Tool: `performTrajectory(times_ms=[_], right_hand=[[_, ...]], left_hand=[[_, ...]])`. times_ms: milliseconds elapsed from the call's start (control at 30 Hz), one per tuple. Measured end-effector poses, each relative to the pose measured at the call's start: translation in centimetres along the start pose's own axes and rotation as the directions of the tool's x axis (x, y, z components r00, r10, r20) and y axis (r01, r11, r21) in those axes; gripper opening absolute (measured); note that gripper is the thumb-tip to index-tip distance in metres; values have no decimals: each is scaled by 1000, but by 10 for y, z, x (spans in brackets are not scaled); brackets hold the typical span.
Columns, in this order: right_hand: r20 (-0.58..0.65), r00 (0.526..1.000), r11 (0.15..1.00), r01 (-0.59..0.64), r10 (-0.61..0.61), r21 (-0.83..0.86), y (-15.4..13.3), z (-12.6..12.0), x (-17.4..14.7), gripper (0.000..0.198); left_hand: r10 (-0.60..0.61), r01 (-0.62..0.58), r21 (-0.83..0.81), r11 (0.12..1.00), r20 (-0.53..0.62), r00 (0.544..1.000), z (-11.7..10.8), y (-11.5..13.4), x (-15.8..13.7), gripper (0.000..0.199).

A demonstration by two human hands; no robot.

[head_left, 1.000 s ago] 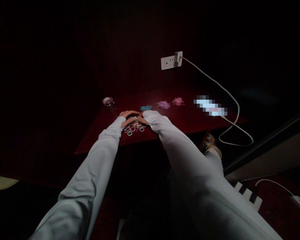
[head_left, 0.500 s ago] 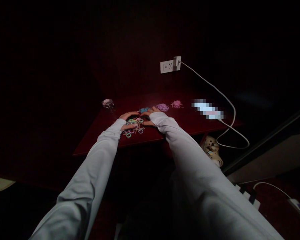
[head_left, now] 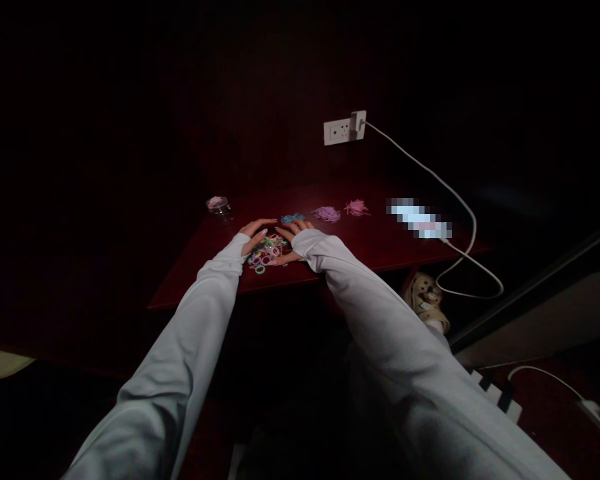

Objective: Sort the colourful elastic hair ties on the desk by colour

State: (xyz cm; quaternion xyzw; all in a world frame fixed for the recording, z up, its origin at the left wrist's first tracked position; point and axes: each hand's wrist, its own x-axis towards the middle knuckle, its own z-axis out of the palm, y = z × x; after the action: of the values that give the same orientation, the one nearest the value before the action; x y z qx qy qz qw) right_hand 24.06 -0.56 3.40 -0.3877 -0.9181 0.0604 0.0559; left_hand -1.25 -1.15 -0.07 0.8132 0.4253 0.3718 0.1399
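A pile of small coloured hair ties [head_left: 267, 255], in green, purple, pink and other colours, lies near the front edge of the dark red table [head_left: 205, 267]. Cupped along the pile's left side is my left hand [head_left: 254, 235], its fingers stretched out and its thumb apart. My right hand [head_left: 294, 241] curves around the right side, fingers spread, with its thumb over the near part of the pile. Neither hand has a hair tie gripped in it that I can see. Just beyond the hands sits a heap of blue strands or bands [head_left: 293, 218].
A purple heap [head_left: 327, 214] and a pink heap [head_left: 357, 207] of thin pieces lie further right. At the back left stands a clear jar [head_left: 218, 205]. A lit, blurred phone [head_left: 420, 219] is joined by a white cable [head_left: 445, 183] to the wall socket [head_left: 345, 129].
My right hand has drawn back a little toward me, its thumb now over the pile, and the blue heap shows more. My left thumb has lifted off the pile. The hair ties sit closer together.
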Motion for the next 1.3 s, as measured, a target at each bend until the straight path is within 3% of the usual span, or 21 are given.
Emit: performTrajectory(times_ms=[167,333,433,667,933,1033,1167,1233,1300], right_hand=[[101,995,1000,-9,12,-28,-2,9,6,134],[38,999,999,3,-1,-48,-6,20,14,117],[-59,997,999,39,-40,-19,-11,26,15,107],[-235,968,993,105,-90,52,-33,44,30,96],[-214,977,975,25,23,219,-51,42,38,98],[-196,976,921,-9,93,390,-43,37,41,94],[-232,946,807,-49,227,588,-10,37,50,56],[-229,923,720,-70,308,690,14,40,54,35],[-255,921,591,34,296,806,36,43,58,23]], left_hand=[[6,-6,25,1000,-1,1000,0,-4,0,71],[-30,29,110,994,6,1000,-2,2,-1,66],[-36,36,157,987,-3,999,-2,4,0,65],[-99,150,343,927,-163,982,5,1,6,51],[-109,201,367,908,-257,960,-6,-3,8,49],[-99,210,311,927,-338,936,-11,-8,8,51],[-55,145,245,959,-339,939,-13,-2,2,50],[-20,78,216,973,-260,965,-14,5,-1,50],[42,-22,213,977,-89,995,-16,13,-5,52]])
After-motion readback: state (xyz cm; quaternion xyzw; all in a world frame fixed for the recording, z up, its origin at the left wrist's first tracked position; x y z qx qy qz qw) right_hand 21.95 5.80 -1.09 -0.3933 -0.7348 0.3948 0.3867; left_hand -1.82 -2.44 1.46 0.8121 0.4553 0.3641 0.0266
